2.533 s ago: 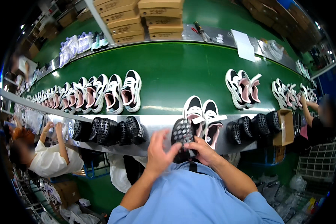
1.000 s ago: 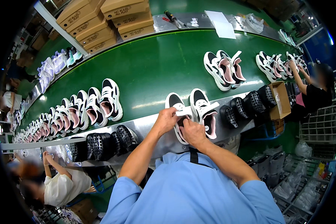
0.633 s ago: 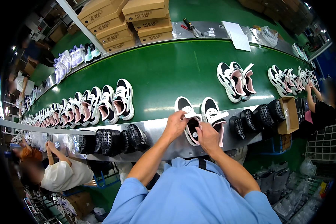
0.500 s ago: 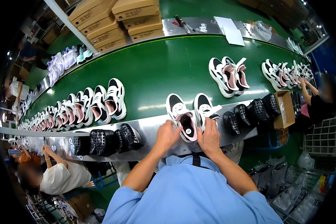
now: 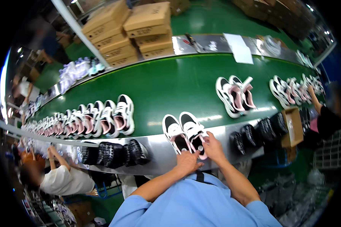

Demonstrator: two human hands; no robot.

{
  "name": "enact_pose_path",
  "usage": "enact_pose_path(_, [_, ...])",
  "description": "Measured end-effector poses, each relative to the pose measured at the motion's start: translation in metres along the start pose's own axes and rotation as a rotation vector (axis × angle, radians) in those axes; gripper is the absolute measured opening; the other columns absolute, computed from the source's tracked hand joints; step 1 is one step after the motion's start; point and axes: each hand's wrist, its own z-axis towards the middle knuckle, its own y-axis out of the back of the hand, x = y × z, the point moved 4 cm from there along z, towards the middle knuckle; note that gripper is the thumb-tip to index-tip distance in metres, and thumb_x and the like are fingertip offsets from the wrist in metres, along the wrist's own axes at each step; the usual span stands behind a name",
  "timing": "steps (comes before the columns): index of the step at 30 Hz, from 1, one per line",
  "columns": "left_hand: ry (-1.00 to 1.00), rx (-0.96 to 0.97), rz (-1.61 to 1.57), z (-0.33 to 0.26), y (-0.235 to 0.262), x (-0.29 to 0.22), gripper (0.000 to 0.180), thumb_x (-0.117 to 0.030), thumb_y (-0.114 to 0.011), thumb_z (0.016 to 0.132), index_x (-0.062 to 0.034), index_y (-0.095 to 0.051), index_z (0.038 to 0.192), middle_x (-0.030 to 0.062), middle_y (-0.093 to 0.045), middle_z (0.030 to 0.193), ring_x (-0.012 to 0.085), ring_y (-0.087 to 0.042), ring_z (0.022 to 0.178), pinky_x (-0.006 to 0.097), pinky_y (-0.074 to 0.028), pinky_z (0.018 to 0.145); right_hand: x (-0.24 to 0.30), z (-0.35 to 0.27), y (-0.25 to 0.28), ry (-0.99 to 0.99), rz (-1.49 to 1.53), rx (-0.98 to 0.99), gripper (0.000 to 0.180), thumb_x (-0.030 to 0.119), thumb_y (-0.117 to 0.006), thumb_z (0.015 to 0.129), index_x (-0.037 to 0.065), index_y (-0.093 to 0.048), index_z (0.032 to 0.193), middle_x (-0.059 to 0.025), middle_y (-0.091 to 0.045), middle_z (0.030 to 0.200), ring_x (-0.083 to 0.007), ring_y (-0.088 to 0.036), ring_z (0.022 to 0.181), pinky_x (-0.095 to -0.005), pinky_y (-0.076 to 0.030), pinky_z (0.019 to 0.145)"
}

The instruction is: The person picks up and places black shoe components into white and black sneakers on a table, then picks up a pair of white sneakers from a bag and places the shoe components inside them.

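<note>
A pair of black-and-white sneakers with pink linings stands on the metal edge of the bench in front of me, toes pointing away and sides nearly touching. My left hand [image 5: 188,162] is bent over the heels, its fingers at the left sneaker [image 5: 173,130] and its thumb reaching the heel of the right one. My right hand [image 5: 214,148] grips the outer side of the right sneaker [image 5: 191,126] near its collar. Round pale marks show on the dark insoles. Fingertips of both hands are partly hidden by the collars.
Matching sneakers [image 5: 235,96] stand on the green belt [image 5: 170,87], with a long row [image 5: 124,115] at left and more at far right. Black studded forms [image 5: 136,152] flank me along the metal edge. Shoeboxes [image 5: 147,26] are stacked beyond. Co-workers sit at both sides.
The two sneakers have come together, and the left one's heel has swung toward my body. My left hand has moved from its outer side to the heels. The view has tilted slightly.
</note>
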Motion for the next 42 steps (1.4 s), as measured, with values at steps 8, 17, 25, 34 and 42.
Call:
enact_pose_path(8, [0.004,-0.372,0.107,0.048,0.058,0.132,0.039,-0.040,-0.081,0.080,-0.0141,-0.073,0.108,0.0142,-0.074,0.087,0.0336,-0.073,0.085,0.052,-0.058,0.070,0.007,0.085,0.146,0.229,-0.661,-0.269,0.062,0.017,-0.083,0.077,0.002,-0.061,0.132,-0.0240,-0.060,0.132,-0.0448,-0.055,0.122,-0.0518,-0.045,0.102])
enact_pose_path(17, [0.381,-0.115,0.306,0.032,0.121,0.214,0.078,-0.032,-0.090,0.074,-0.0257,-0.059,0.145,0.0245,-0.062,0.134,0.0442,-0.056,0.130,0.055,-0.049,0.108,-0.060,0.170,0.190,-0.131,-1.154,0.168,0.097,0.051,-0.091,0.069,0.032,-0.048,0.154,-0.0214,-0.049,0.147,-0.0419,-0.041,0.144,-0.0525,-0.035,0.115])
enact_pose_path(25, [0.008,-0.421,-0.472,0.050,0.127,0.124,0.063,-0.030,-0.084,0.084,0.0004,-0.063,0.135,0.0277,-0.067,0.128,0.0428,-0.060,0.126,0.047,-0.048,0.107,0.057,0.153,0.119,0.192,-1.028,0.208,0.036,0.050,-0.074,0.080,0.021,-0.081,0.098,-0.0100,-0.077,0.096,-0.0308,-0.073,0.095,-0.0465,-0.049,0.091])
enact_pose_path(34, [-0.109,-0.233,-0.645,0.089,0.132,0.051,0.109,-0.035,-0.094,0.073,-0.0098,-0.035,0.161,0.0278,-0.066,0.132,0.0387,-0.067,0.120,0.045,-0.053,0.104,0.047,-0.021,-0.007,0.626,-0.666,0.051,0.021,0.029,-0.075,0.073,0.013,-0.078,0.085,-0.0147,-0.063,0.090,-0.0331,-0.060,0.089,-0.0475,-0.046,0.084])
enact_pose_path(42, [-0.267,-0.749,0.089,0.028,0.149,0.012,0.077,-0.026,-0.092,0.072,-0.0002,-0.059,0.136,0.0223,-0.067,0.113,0.0398,-0.063,0.103,0.048,-0.046,0.096,0.022,-0.102,0.209,0.289,-0.303,-0.689,0.030,0.020,-0.077,0.089,0.001,-0.068,0.111,-0.0188,-0.068,0.101,-0.0350,-0.066,0.092,-0.0448,-0.052,0.084])
